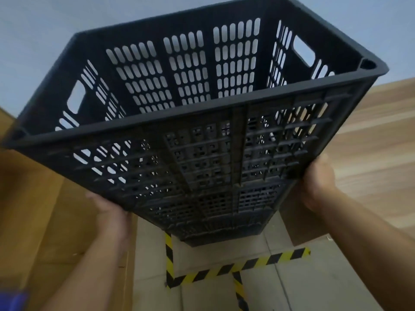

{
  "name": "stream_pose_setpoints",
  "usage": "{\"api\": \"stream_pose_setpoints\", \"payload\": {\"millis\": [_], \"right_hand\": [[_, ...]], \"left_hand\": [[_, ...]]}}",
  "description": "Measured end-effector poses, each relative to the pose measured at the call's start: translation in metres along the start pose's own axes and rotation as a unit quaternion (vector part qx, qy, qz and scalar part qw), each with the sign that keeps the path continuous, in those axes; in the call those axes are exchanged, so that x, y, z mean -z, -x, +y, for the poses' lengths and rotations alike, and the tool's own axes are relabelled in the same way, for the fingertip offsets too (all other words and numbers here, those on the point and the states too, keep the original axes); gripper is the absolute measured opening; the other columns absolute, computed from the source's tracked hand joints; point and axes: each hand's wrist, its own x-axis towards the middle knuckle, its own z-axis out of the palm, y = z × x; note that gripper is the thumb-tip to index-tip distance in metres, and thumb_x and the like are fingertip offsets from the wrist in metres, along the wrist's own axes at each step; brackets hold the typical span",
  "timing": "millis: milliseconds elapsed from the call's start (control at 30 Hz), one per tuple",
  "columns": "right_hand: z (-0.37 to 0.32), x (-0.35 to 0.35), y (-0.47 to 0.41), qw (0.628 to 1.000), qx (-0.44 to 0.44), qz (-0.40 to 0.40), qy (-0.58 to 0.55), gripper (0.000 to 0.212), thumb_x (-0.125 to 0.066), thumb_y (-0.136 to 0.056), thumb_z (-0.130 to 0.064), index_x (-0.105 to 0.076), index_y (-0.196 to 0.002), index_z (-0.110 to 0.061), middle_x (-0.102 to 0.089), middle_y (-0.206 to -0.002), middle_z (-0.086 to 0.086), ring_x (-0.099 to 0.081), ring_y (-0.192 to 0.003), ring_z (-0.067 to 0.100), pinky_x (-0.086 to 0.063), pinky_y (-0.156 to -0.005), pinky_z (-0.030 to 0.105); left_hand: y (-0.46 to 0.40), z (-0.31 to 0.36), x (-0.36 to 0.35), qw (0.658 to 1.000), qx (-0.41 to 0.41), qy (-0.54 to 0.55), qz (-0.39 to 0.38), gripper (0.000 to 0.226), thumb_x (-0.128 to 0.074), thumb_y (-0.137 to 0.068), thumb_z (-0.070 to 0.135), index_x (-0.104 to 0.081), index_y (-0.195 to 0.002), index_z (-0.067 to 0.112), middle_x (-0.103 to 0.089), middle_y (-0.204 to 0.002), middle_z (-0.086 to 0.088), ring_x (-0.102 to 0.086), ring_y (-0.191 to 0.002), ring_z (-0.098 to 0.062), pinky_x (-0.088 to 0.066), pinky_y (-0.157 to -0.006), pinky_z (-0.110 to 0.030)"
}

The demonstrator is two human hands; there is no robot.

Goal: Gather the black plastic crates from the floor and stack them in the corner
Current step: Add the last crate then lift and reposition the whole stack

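You hold the black plastic crate (197,122) high in the corner, clear of the tiled floor (314,286), its open mouth tipped back toward you and its slotted far wall against the pale wall behind. Your left hand (112,212) presses flat against the crate's lower left side; your right hand (318,182) clamps the lower right edge, fingers hidden behind the plastic. Neither hand uses the cut-out handles near the rim.

The crate's long axis runs left to right across your view, the right end higher than the left, and the base points down and away, toward what looks like the top of a dark stack just beneath it, above the yellow-and-black floor tape (224,268).

The risk, by the look of it: a grip by palm pressure low on the sides could slip, and the tilt could let the base catch the rim below instead of nesting. The cardboard box (45,209) on the left and the wooden panel (370,142) on the right crowd both ends.
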Motion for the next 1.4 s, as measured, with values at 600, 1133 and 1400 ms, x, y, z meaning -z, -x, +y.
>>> {"api": "stream_pose_setpoints", "payload": {"millis": [600,1133,1400], "right_hand": [[-0.203,0.029,0.114,0.970,0.165,-0.176,-0.008,0.036,-0.050,-0.099,-0.038,-0.066,-0.124,-0.016,-0.066,-0.109,0.009,-0.058,-0.104,0.026,-0.047,-0.099,0.043],[-0.179,0.000,0.131,0.904,0.314,-0.069,0.283,0.035,-0.043,-0.097,-0.018,-0.056,-0.124,-0.035,-0.066,-0.098,-0.003,-0.063,-0.089,0.027,-0.057,-0.079,0.056],[-0.193,-0.001,0.122,0.893,0.311,-0.061,0.319,0.038,-0.044,-0.098,-0.017,-0.054,-0.129,-0.037,-0.067,-0.098,-0.001,-0.065,-0.089,0.026,-0.058,-0.082,0.058]], "left_hand": [[0.076,0.176,0.032,0.983,-0.166,0.036,-0.067,0.052,-0.040,-0.106,0.061,-0.071,-0.129,0.026,-0.074,-0.124,0.003,-0.065,-0.116,-0.014,-0.046,-0.105,-0.036],[0.054,0.191,0.014,0.956,-0.237,-0.173,0.014,0.041,-0.039,-0.112,0.033,-0.052,-0.152,0.031,-0.062,-0.138,0.000,-0.061,-0.125,-0.027,-0.051,-0.112,-0.052],[0.066,0.185,0.005,0.950,-0.261,-0.169,0.030,0.045,-0.038,-0.115,0.030,-0.048,-0.158,0.025,-0.059,-0.145,-0.002,-0.057,-0.128,-0.028,-0.048,-0.107,-0.046]]}}
